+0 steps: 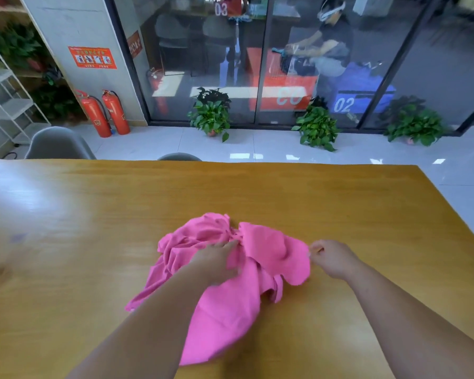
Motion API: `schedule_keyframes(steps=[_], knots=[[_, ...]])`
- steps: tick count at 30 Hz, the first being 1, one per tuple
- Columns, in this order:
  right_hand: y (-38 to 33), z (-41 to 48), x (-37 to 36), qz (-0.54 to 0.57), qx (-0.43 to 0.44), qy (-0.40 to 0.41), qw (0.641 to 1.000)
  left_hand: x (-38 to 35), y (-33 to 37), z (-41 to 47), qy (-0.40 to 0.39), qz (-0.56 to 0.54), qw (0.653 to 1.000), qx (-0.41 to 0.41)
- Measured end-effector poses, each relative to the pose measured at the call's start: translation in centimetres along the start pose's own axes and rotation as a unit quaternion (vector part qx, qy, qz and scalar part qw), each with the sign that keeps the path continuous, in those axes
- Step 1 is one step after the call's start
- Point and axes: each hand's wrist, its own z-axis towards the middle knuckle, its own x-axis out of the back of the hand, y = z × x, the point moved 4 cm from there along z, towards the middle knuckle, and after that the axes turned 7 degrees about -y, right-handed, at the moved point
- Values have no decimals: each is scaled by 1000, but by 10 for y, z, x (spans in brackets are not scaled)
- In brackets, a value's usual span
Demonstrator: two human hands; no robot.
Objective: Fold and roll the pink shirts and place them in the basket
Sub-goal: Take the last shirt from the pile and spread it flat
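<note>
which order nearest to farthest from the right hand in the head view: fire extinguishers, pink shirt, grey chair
1. pink shirt, its edge pinched by the right hand, mid table
2. grey chair, past the table's far left edge
3. fire extinguishers, behind the chair, farther back

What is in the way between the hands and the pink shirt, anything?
Nothing visible. The left hand rests on the crumpled pink shirt, and the right hand pinches its right edge, on the wooden table. No basket is in view, so that path cannot be judged.
</note>
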Motion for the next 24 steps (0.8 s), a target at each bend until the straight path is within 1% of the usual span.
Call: schedule_keyframes(steps=[1,2,4,7,9,10,12,13,14,17,18,20,24], knots=[[9,-2,-8,-9,9,-17,1000,-15,0,0,-17,26,1000,0],[16,-5,-15,-29,22,-17,999,-26,0,-1,-24,42,999,-1],[23,-7,-27,-70,63,-7,996,-37,-9,-2,-17,52,998,-7],[17,-7,-43,-100,134,-42,985,-38,-32,0,-28,57,998,-18],[9,-6,-50,-133,153,-60,977,-31,-40,-2,-43,62,997,-22],[5,-5,-54,-143,162,-61,974,-25,-40,-4,-50,51,997,-20],[1,-5,-61,-162,175,-72,968,-14,-33,-7,-54,-8,998,-6],[-1,-5,-65,-177,180,-77,965,-10,-29,-7,-41,-33,999,-1],[-2,-5,-69,-196,185,-79,960,-6,-24,-7,-11,-47,999,6],[-3,-6,-78,-238,186,-53,952,0,-12,-7,117,-41,992,39],[-2,-4,-80,-251,184,-41,949,1,-6,-8,142,-35,988,50],[2,-2,-82,-263,176,-14,949,0,1,-8,168,-17,984,61],[7,8,-77,-185,141,-2,973,3,-3,-2,195,-31,977,80]])
